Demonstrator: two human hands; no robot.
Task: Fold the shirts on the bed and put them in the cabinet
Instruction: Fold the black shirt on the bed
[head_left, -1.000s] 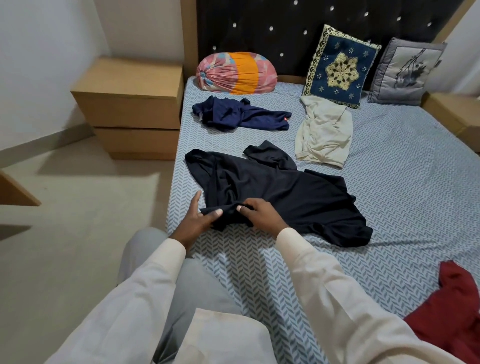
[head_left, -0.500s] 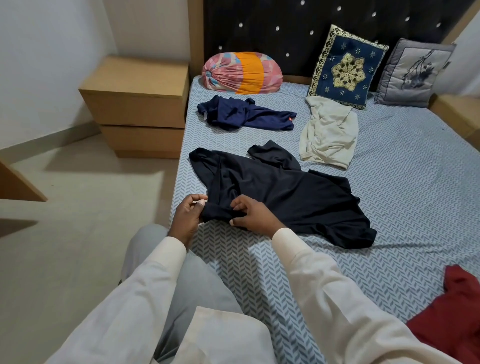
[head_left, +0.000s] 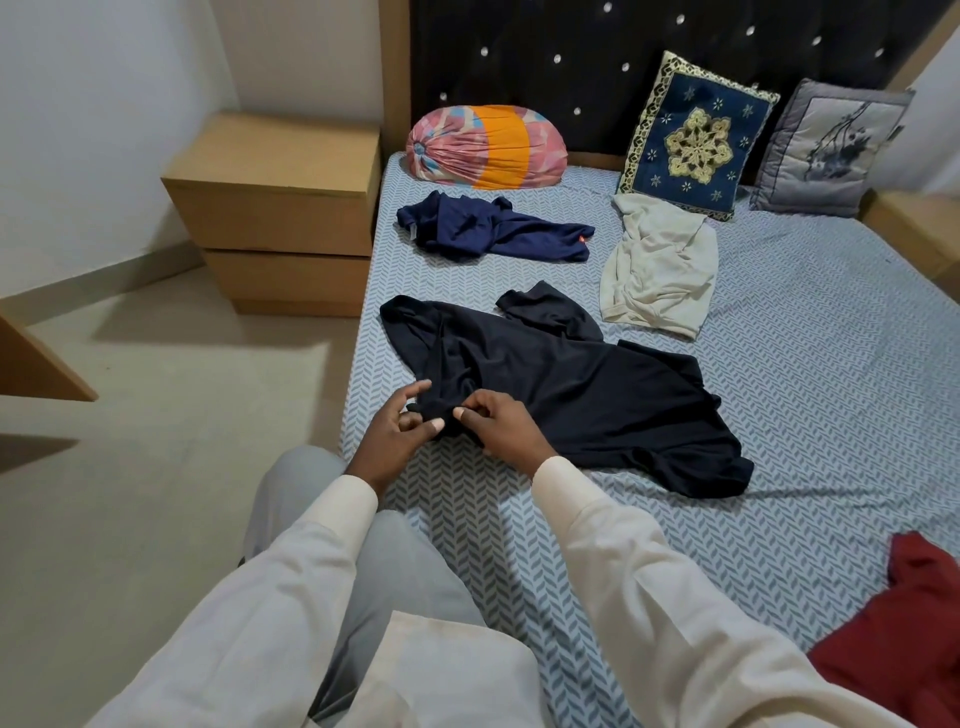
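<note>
A black shirt (head_left: 582, 395) lies crumpled across the near left part of the bed (head_left: 810, 395). My left hand (head_left: 400, 441) and my right hand (head_left: 498, 431) meet at its near left edge, and both pinch a bunched fold of the fabric close together. Farther back lie a navy blue shirt (head_left: 493, 234) and a cream shirt (head_left: 660, 270), both unfolded. A red shirt (head_left: 904, 639) shows at the bottom right corner, partly cut off by the frame.
A wooden bedside cabinet (head_left: 280, 208) with drawers stands left of the bed. A pink and orange bolster (head_left: 483, 145), a blue patterned cushion (head_left: 696, 140) and a grey cushion (head_left: 826, 150) lean against the dark headboard. Bare floor (head_left: 156, 441) lies to the left.
My hands have drawn closer together on the shirt's edge, and my left hand's fingers have shifted to pinch the bunched fabric. The view has moved slightly left.
</note>
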